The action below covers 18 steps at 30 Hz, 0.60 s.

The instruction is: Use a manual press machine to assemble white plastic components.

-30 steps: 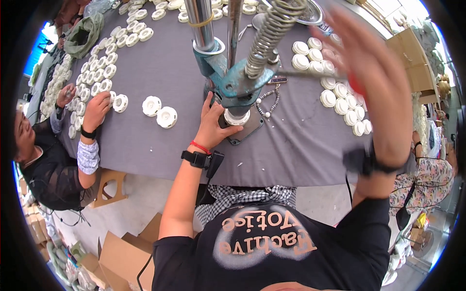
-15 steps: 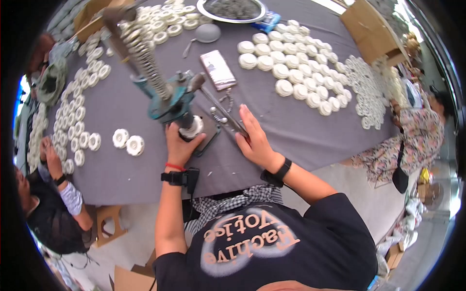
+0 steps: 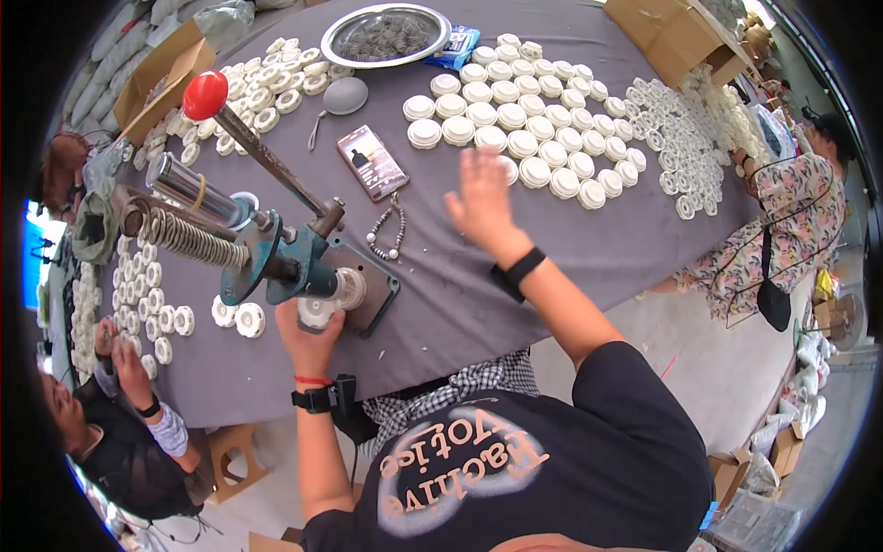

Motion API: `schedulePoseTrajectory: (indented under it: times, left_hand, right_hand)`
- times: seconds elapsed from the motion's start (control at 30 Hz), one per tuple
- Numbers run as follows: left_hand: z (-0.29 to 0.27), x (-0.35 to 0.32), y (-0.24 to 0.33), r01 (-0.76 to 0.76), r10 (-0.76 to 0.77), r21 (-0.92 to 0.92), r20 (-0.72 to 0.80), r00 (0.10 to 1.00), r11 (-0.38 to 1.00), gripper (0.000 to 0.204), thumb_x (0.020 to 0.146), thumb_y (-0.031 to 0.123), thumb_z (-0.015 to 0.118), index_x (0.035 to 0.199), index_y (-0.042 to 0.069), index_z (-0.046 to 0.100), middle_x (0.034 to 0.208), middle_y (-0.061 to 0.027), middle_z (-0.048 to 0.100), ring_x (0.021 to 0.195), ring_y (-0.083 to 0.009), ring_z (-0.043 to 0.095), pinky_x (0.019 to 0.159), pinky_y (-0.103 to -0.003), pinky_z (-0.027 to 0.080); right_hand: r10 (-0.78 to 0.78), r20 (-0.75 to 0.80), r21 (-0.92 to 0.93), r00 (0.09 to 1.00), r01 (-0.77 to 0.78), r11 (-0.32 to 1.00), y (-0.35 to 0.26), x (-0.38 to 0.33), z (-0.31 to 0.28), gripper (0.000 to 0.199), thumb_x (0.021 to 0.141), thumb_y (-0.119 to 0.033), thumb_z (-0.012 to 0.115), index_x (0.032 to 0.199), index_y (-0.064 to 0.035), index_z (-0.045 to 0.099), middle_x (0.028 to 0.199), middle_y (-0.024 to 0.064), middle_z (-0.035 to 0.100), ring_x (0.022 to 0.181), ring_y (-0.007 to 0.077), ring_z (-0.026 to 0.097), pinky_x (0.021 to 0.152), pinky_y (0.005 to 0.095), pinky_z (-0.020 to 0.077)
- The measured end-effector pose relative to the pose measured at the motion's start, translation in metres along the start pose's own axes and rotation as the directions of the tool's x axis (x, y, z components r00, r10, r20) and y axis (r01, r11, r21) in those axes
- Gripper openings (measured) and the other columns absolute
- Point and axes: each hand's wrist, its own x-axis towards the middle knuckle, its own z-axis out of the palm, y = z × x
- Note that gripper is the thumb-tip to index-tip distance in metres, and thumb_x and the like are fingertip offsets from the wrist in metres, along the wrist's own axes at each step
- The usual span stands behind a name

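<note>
My left hand [image 3: 306, 342] is closed round a white round plastic part [image 3: 315, 314] at the near edge of the press. Another pale round shape [image 3: 350, 287] shows beside it, under the ram of the teal hand press [image 3: 299, 267]; motion blur softens both. The press lever [image 3: 267, 156], with its red ball knob [image 3: 204, 95], slants up to the far left. My right hand [image 3: 485, 198] is in the air, fingers stretched out and slightly blurred, in front of the rows of white round caps [image 3: 536, 172]. It appears to hold nothing.
Left of the press lie two white ridged discs [image 3: 249, 320]. Beyond it are a phone [image 3: 371, 163], a grey oval object [image 3: 346, 96] and a metal bowl of dark springs [image 3: 386, 35]. Many white rings [image 3: 679, 147] lie right. A co-worker [image 3: 120, 432] sits left, another person [image 3: 782, 221] right.
My right hand has left the lever and moved up and right toward the white caps. The lever has swung up to the far left. My left hand has drawn the white part nearer me.
</note>
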Motion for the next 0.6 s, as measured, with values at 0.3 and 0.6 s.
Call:
schedulePoseTrajectory:
  times: [0.3,0.6]
  left_hand:
    - [-0.04,-0.004,-0.131,0.326,-0.226,0.539,-0.246,0.943,0.776,0.081,0.079,0.044,0.07,0.137,-0.004,0.038,0.138,-0.0274,0.041,0.131,-0.0404,0.034,0.11,-0.047,0.025]
    - [0.005,-0.012,0.051,0.009,-0.011,0.045,0.026,1.0,0.999,0.075,0.069,0.037,0.08,0.126,0.0,0.048,0.111,-0.0172,0.06,0.103,-0.0351,0.056,0.093,-0.045,0.041]
  right_hand:
    - [-0.19,0.091,0.26,0.978,0.161,0.952,0.001,-0.064,-0.02,0.037,0.083,-0.009,0.058,0.119,-0.0004,0.054,0.119,0.0228,0.056,0.111,0.0367,0.053,0.092,0.0427,0.0467]
    - [-0.294,0.81,0.412,0.507,-0.85,-0.33,-0.115,-0.077,-0.029,0.031,0.096,-0.021,0.049,0.121,-0.0019,0.049,0.115,0.0129,0.06,0.102,0.0214,0.061,0.086,0.0364,0.0514]
